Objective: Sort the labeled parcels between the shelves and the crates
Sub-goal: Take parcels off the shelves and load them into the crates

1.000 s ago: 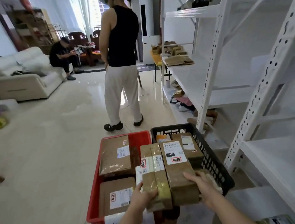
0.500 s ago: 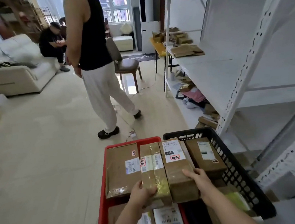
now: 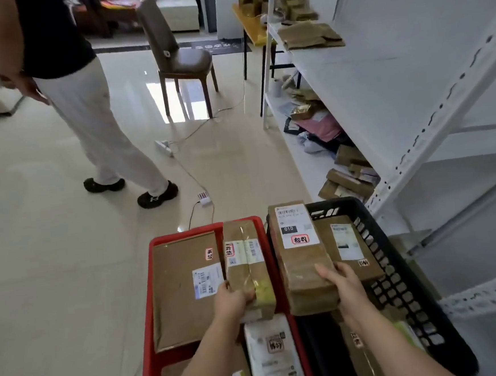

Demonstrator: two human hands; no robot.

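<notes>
Head view: two crates sit side by side on the floor, the red crate [image 3: 147, 287] on the left and the black crate [image 3: 401, 267] on the right, their inner rims touching. The left hand [image 3: 233, 300] grips the near end of a narrow taped parcel [image 3: 247, 265] above the red crate's right side, just beside a wide flat box [image 3: 183, 288] lying inside it. The right hand [image 3: 345, 284] curls round the near right corner of a long brown parcel [image 3: 301, 257] held over the seam between the crates, partly covering another labelled box [image 3: 349, 248] in the black crate. A white mailer [image 3: 273, 355] lies under the wrists. The white shelf rack [image 3: 431, 120] crowds the black crate's right edge, with packets [image 3: 347, 177] on its lowest shelf. To the left the tile floor [image 3: 54, 262] lies open, crossed by a cable and power strip [image 3: 165, 147]. A standing person [image 3: 87, 117] and a chair [image 3: 180, 59] are ahead.
</notes>
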